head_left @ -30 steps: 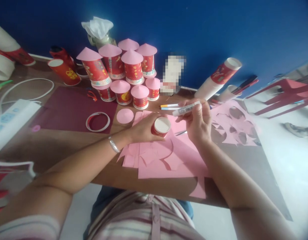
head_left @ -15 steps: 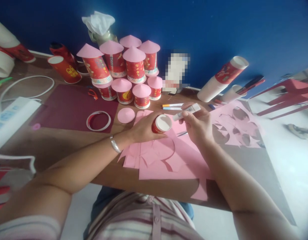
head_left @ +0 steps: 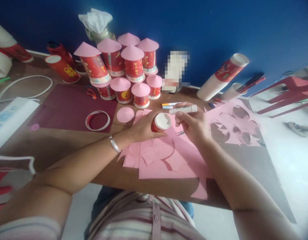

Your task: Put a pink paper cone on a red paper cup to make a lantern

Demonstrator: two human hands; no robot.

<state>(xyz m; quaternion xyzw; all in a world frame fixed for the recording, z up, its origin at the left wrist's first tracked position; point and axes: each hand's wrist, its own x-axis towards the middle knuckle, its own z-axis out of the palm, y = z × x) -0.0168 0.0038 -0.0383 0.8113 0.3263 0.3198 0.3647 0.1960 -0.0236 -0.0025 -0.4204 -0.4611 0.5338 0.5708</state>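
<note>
My left hand (head_left: 144, 128) is wrapped round a small red paper cup (head_left: 162, 122), whose white round end faces up toward me. Just right of the cup, my right hand (head_left: 191, 122) grips a white glue tube (head_left: 183, 109) between thumb and fingers, its narrow end pointing left near the cup's rim. Below both hands lie pink paper sheets (head_left: 154, 171) with curved cuts in them. A pink paper cone (head_left: 125, 114) rests on the table left of the cup. Behind it stand several red cups with pink cone tops (head_left: 133, 61), stacked in two levels.
A white ring (head_left: 97, 120) lies on a dark red sheet (head_left: 66, 113) at left. Stacked paper cups (head_left: 225, 75) and a pen cup (head_left: 231, 92) stand at the back right, near cut pink scraps (head_left: 235, 123). A power strip (head_left: 14, 118) is far left; a blue wall (head_left: 218, 30) rises behind.
The glue tube has tilted to nearly level and moved slightly left and down, with its narrow end closer to the cup's rim. My left hand keeps the cup in almost the same place.
</note>
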